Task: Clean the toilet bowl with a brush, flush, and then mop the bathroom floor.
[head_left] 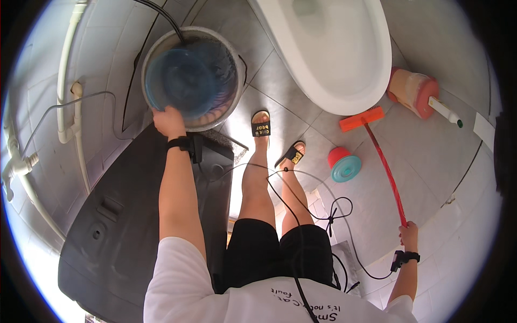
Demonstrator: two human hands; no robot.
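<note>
My left hand (169, 121) grips the near rim of a translucent blue basin (186, 81). That basin sits within the mouth of a large round bucket (237, 102), where rippled water appears beside it. My right hand (409, 235) is wrapped round the end of a long red handle. The handle belongs to a floor brush (362, 118) with an orange head. Its head rests near the front end of a white toilet bowl (371, 64), with the shaft slanting back toward me. Whether the head has bristles or a blade is hard to make out.
A dark grey plastic panel (145, 215) fills the left side. Pipes and a tap (19, 167) run along the left wall. A red and teal tub (346, 168) stands on the tiles, and a pink bin (420, 94) by the right wall. Black cables (299, 204) hang before me.
</note>
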